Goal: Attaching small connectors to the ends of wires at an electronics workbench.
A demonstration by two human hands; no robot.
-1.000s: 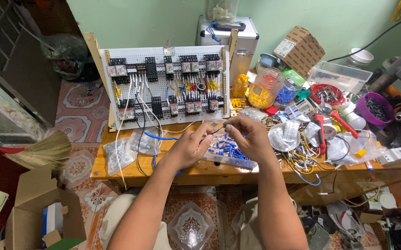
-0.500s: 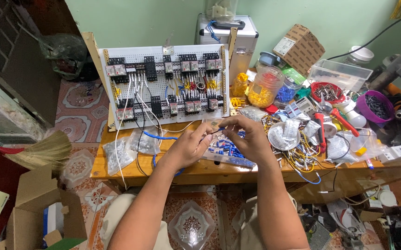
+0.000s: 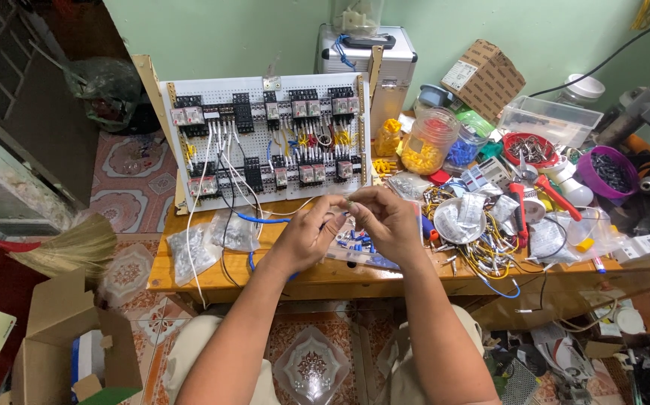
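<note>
Cluttered wooden bench (image 3: pixel 190 274)

Behind it leans a white wiring board (image 3: pixel 269 139); right of that, a jar of yellow caps (image 3: pixel 428 144), red pliers (image 3: pixel 552 193), purple bowl (image 3: pixel 604 171).

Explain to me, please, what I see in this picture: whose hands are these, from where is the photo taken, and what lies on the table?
The picture comes from a camera worn on a person's head, looking down at their own two bare hands. The left hand and right hand meet above a wooden workbench and pinch something small between the fingertips; it is too small to tell exactly what. Behind them stands a white panel board with black electrical blocks and wires. To the right lie a jar of yellow pieces, red-handled pliers, a purple bowl and loose wires. Clear plastic bags lie on the left.
</note>
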